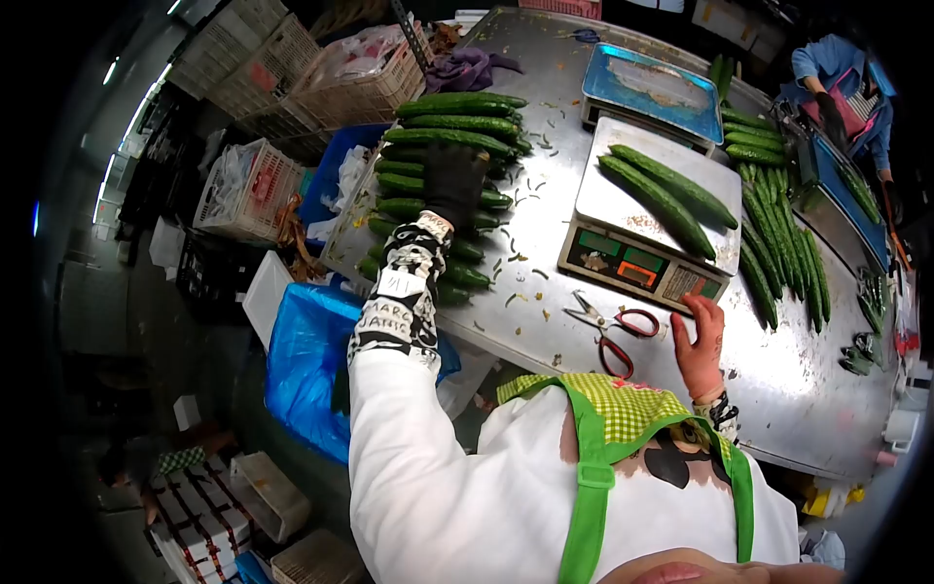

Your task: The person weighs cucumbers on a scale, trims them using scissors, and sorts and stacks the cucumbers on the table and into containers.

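Left grip (453, 185), black-gloved: lying over a row of cucumbers (452, 124) occupying the surface's (550, 229) left edge; whether it is clasping one, cannot tell. Right grip (702, 356), orange-gloved: holding thumb and fingers spread at the scale's (605, 204) near right corner. Scale: bearing two cucumbers (669, 202). Scissors (605, 322): lying near the surface's front edge.

Around the edges of a steel worktop (788, 389)
A crumpled purple cloth (467, 70) lies at the left edge, toward the far corner. Beyond that edge stand pale plastic crates (352, 104) and a blue bin (311, 204). A blue tray (662, 115) and, farther left, a pink basket (560, 8) are by the far edge. Blue plastic sheeting (311, 360) spreads below the near left corner.
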`<state>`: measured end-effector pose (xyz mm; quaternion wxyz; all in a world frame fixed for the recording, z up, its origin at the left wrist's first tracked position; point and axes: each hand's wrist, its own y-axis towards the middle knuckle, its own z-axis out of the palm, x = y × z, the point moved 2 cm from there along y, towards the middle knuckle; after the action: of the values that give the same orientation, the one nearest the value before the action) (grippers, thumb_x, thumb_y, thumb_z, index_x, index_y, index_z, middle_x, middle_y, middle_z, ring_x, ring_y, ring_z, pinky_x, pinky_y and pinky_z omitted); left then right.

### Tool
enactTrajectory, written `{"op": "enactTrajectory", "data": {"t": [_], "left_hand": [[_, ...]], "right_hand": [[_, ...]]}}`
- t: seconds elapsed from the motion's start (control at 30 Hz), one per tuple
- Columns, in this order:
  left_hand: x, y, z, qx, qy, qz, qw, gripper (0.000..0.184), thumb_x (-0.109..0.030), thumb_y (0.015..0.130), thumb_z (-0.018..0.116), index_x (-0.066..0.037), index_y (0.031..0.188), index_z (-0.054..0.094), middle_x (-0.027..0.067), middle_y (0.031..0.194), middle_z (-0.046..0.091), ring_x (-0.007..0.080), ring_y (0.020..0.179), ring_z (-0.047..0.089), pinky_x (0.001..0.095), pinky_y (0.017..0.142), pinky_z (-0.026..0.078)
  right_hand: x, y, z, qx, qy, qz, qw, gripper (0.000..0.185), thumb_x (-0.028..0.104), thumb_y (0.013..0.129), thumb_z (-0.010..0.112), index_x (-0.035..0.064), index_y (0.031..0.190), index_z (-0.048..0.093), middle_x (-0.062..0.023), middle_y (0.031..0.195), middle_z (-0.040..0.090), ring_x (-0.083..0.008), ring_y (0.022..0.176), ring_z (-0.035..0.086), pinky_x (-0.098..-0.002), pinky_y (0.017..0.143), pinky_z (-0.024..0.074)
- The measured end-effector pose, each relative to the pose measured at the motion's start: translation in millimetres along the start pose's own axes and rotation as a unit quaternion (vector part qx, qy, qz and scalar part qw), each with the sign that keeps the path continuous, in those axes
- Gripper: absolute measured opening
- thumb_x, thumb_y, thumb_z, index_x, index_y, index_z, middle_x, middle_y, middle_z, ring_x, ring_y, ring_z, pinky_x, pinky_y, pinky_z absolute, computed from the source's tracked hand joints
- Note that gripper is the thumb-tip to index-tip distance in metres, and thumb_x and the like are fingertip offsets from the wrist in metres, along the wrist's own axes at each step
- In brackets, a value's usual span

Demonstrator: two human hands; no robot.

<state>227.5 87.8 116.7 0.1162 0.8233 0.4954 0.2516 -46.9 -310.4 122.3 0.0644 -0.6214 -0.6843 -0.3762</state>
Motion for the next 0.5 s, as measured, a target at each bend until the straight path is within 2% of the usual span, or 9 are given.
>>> {"op": "enactTrajectory", "data": {"t": [0.1, 0.17, 0.2, 0.23, 0.33, 0.43, 0.47, 0.5], "left_hand": [[-1.8, 9.0, 29.2, -0.057, 0.014, 0.063, 0.996, 0.018, -0.024, 0.085, 0.062, -0.028, 0.099, 0.071, 0.0014, 0.092, 0.061, 0.0233, 0.100, 0.059, 0.0579, 0.117, 0.026], [-2.1, 12.7, 30.5, 0.029, 0.007, 0.084, 0.996, 0.018, -0.024, 0.088, 0.058, -0.029, 0.099, 0.071, 0.0007, 0.089, 0.061, 0.0222, 0.099, 0.060, 0.0580, 0.120, 0.024], [-2.5, 12.0, 32.9, 0.019, 0.002, 0.105, 0.994, 0.018, -0.024, 0.088, 0.058, -0.029, 0.100, 0.072, 0.0008, 0.089, 0.061, 0.0222, 0.097, 0.060, 0.0581, 0.120, 0.024], [-2.8, 10.9, 34.8, 0.011, -0.002, 0.128, 0.992, 0.019, -0.025, 0.089, 0.058, -0.028, 0.101, 0.072, 0.0010, 0.089, 0.061, 0.0222, 0.096, 0.061, 0.0583, 0.119, 0.024], [-2.2, 9.7, 29.2, -0.076, -0.008, 0.106, 0.991, 0.014, -0.021, 0.089, 0.057, -0.024, 0.091, 0.070, 0.0017, 0.084, 0.062, 0.0217, 0.092, 0.062, 0.0596, 0.120, 0.024], [-2.2, 11.0, 50.4, -0.040, -0.024, 0.080, 0.996, 0.012, -0.022, 0.087, 0.058, -0.022, 0.086, 0.070, 0.0031, 0.084, 0.062, 0.0227, 0.091, 0.062, 0.0593, 0.120, 0.024], [-1.4, 12.0, 67.6, -0.080, -0.038, 0.052, 0.995, 0.010, -0.023, 0.085, 0.060, -0.022, 0.080, 0.069, 0.0036, 0.083, 0.061, 0.0243, 0.091, 0.062, 0.0584, 0.120, 0.026], [-1.1, 11.1, 58.9, -0.081, -0.056, 0.052, 0.994, 0.010, -0.023, 0.084, 0.061, -0.021, 0.079, 0.069, 0.0038, 0.083, 0.061, 0.0247, 0.092, 0.062, 0.0578, 0.119, 0.027]], "right_hand": [[1.9, -1.9, 7.4, 0.003, 0.042, 0.009, 0.999, 0.037, 0.007, 0.084, 0.077, 0.0050, 0.119, 0.064, -0.0154, 0.115, 0.059, -0.0352, 0.109, 0.056, -0.0417, 0.095, 0.0453], [-0.2, -4.0, 9.2, 0.008, 0.037, 0.010, 0.999, 0.037, 0.006, 0.084, 0.077, 0.0052, 0.119, 0.065, -0.0153, 0.116, 0.059, -0.0356, 0.109, 0.056, -0.0421, 0.095, 0.0451], [-4.4, -7.2, 8.2, 0.040, 0.019, 0.002, 0.999, 0.037, 0.000, 0.089, 0.072, 0.0031, 0.124, 0.061, -0.0154, 0.125, 0.054, -0.0316, 0.116, 0.056, -0.0365, 0.098, 0.0500], [-6.4, -8.4, 8.0, 0.046, 0.011, 0.003, 0.999, 0.037, 0.000, 0.088, 0.072, 0.0032, 0.123, 0.062, -0.0154, 0.124, 0.055, -0.0318, 0.115, 0.056, -0.0366, 0.097, 0.0503], [-10.4, -9.3, 10.2, 0.058, 0.006, 0.009, 0.998, 0.036, 0.001, 0.086, 0.073, 0.0037, 0.121, 0.063, -0.0151, 0.120, 0.057, -0.0329, 0.112, 0.057, -0.0374, 0.093, 0.0505], [-4.6, -4.2, 13.3, 0.070, 0.043, 0.026, 0.996, 0.034, 0.007, 0.084, 0.074, 0.0048, 0.116, 0.065, -0.0152, 0.114, 0.060, -0.0365, 0.110, 0.055, -0.0433, 0.096, 0.0446], [-2.4, -1.7, 13.8, 0.076, 0.042, 0.024, 0.996, 0.033, 0.007, 0.084, 0.074, 0.0046, 0.115, 0.065, -0.0150, 0.114, 0.060, -0.0363, 0.109, 0.055, -0.0432, 0.095, 0.0447], [-0.9, 0.9, 14.2, 0.080, 0.044, 0.015, 0.996, 0.032, 0.007, 0.084, 0.074, 0.0046, 0.115, 0.065, -0.0151, 0.114, 0.060, -0.0363, 0.109, 0.055, -0.0433, 0.095, 0.0448]]}}
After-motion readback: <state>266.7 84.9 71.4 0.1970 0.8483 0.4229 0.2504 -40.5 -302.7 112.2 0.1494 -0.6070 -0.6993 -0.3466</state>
